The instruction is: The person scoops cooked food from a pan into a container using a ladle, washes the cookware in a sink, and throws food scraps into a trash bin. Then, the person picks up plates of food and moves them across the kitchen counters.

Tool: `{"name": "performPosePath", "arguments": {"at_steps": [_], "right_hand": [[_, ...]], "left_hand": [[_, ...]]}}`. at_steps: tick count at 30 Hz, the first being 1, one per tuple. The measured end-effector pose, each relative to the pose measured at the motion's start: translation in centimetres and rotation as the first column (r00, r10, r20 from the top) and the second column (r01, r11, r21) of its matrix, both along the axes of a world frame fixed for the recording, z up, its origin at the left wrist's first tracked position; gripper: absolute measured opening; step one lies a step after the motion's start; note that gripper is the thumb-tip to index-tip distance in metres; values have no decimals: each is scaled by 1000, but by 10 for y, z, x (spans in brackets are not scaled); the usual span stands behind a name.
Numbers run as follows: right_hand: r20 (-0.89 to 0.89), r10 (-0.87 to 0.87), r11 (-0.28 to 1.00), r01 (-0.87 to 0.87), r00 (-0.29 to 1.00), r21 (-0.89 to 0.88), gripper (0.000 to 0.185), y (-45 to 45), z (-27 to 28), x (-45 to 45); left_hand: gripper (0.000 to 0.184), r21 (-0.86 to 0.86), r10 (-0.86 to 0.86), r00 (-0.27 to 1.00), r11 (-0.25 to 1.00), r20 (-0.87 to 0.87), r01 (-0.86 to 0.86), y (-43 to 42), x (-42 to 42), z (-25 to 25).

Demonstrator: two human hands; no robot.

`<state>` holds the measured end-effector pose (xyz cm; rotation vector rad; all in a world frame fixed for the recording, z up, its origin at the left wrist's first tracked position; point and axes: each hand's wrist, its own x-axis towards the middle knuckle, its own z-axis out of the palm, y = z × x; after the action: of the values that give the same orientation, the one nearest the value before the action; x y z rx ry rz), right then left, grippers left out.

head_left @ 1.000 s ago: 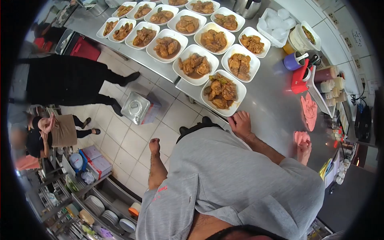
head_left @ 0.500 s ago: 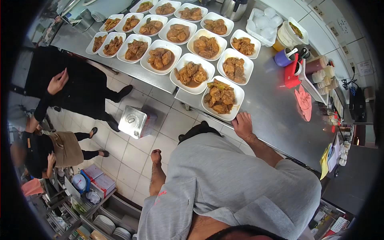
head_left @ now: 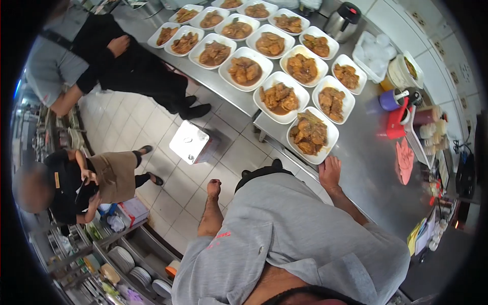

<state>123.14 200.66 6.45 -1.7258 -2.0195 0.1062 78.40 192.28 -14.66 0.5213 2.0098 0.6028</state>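
Observation:
My left hand (head_left: 214,188) hangs over the tiled floor, its fingers curled into a loose fist with nothing visible in it. My right hand (head_left: 330,173) rests at the edge of the steel counter (head_left: 376,175), fingers laid on the metal and holding nothing. Just beyond its fingertips sits the nearest white square bowl (head_left: 334,133), filled with brown stewed meat (head_left: 308,133) and some green pieces. Behind this bowl, more white bowls of the same food stand in rows, among them one bowl (head_left: 305,95) to the left and another (head_left: 351,101) to the right.
A person in black (head_left: 137,61) stands across the counter's corner; another in a brown apron (head_left: 113,175) is at left. A metal tin (head_left: 189,142) sits on the floor. The counter also bears a steel jug (head_left: 341,24), purple container (head_left: 390,100), red holder (head_left: 397,122) and pink cloth (head_left: 404,161).
The view has swung, shifting the bowls rightward. The person in black has come closer to the counter with a hand at the waist. My hands keep much the same poses; the bowls appear unmoved.

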Motion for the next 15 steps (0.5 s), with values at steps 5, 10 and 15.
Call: {"name": "performPosePath", "arguments": {"at_steps": [5,10,15], "right_hand": [[10,-8,999,9,1000,-40,13,0,-4,3],[-4,-1,1000,1,1000,-23,14,0,-4,2],[-8,-4,999,4,1000,-31,13,0,0,1]], "left_hand": [[15,-17,-1,1000,1000,-28,1,-7,8,-5],[19,-42,-2,1000,999,-11,2,-4,11,1],[24,4,29,998,1000,62,-30,7,8,-14]]}}
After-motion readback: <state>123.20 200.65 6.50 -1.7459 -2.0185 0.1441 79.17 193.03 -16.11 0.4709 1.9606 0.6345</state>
